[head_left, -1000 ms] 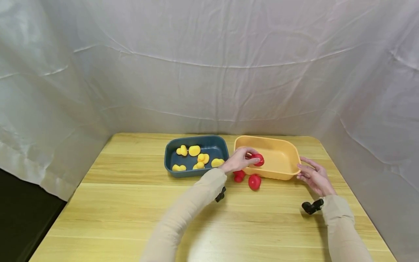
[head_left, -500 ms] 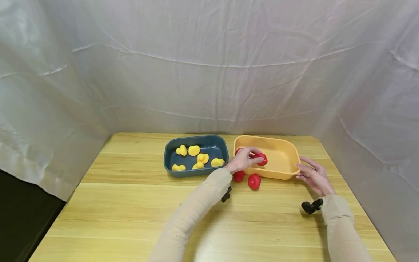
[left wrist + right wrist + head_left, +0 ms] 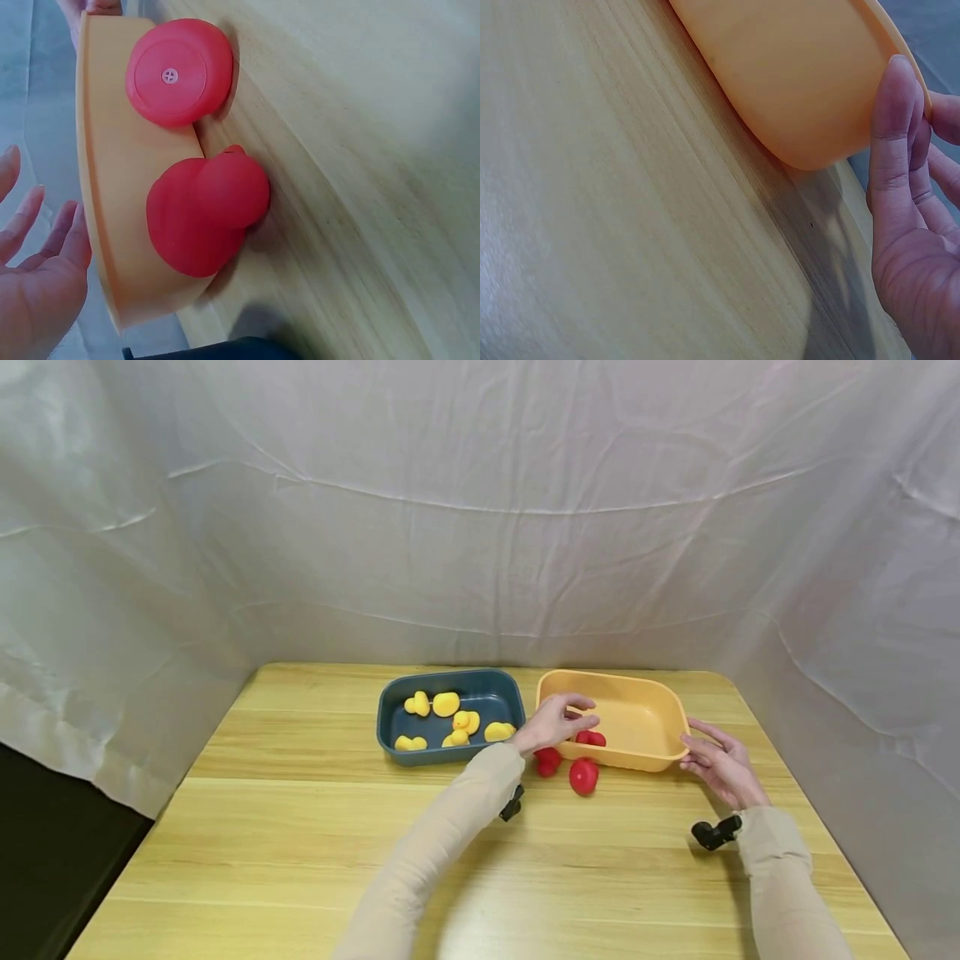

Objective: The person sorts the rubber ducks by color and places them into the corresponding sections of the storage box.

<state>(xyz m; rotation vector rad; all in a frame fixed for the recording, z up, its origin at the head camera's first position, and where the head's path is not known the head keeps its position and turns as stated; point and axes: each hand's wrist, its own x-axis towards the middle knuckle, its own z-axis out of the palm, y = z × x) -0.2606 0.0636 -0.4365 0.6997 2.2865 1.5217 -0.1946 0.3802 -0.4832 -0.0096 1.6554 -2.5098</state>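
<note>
My left hand (image 3: 555, 722) hovers over the left part of an orange plastic tub (image 3: 645, 731), its fingers spread and holding nothing. Just below its fingertips, a red rubber duck (image 3: 591, 738) lies inside the tub by the front wall. Two more red ducks are on the table against the tub's front: one, a red duck (image 3: 206, 214), shows its round head, and the other, a tipped red duck (image 3: 176, 73), turns its flat base to the left wrist camera. At the tub's right end, my right hand (image 3: 720, 764) pinches the rim, thumb (image 3: 896, 112) on the outer wall.
A dark blue tub (image 3: 401, 758) stands close on the left, with several yellow rubber ducks (image 3: 465, 722) inside. Both tubs sit near the back edge of the wooden table (image 3: 285, 843). A pale curtain (image 3: 480, 527) hangs behind and at the sides.
My left hand carried a red duck slightly right inside the orange tub, then let go of it and drew back a little to the left. My right hand has stayed on the rim.
</note>
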